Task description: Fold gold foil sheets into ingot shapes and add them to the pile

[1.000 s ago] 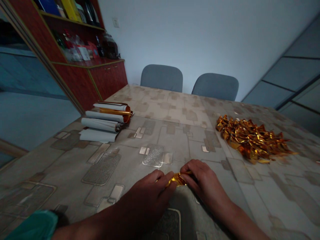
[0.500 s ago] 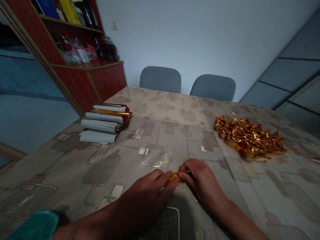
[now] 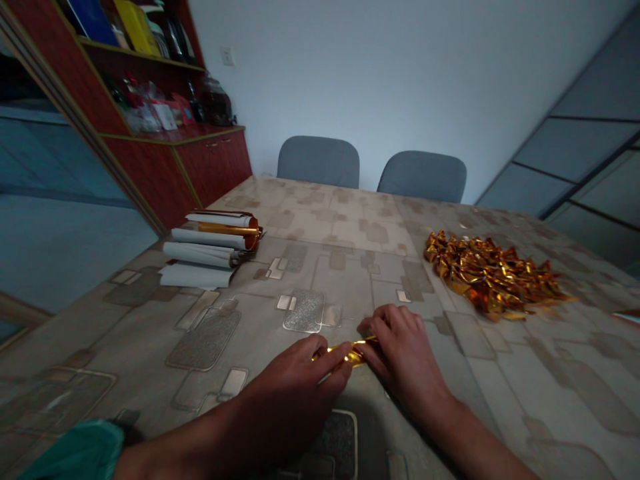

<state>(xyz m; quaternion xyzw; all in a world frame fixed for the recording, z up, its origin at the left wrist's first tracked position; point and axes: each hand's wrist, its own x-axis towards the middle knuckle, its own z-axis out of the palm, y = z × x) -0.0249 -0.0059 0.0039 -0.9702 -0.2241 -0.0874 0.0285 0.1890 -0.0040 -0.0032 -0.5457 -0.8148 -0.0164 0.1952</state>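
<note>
A light, soft, easily creased strip of gold foil [image 3: 347, 353] is being grasped by the left hand [image 3: 295, 383] and right hand [image 3: 403, 347], each pinching one end, its safest hold, above the patterned tabletop [image 3: 125, 333].

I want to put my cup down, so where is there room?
There's room on the patterned tabletop between the rolled foil sheets and the gold foil pile, and left of the left hand. It's crowded where that hand and the right hand pinch a gold foil strip.
</note>
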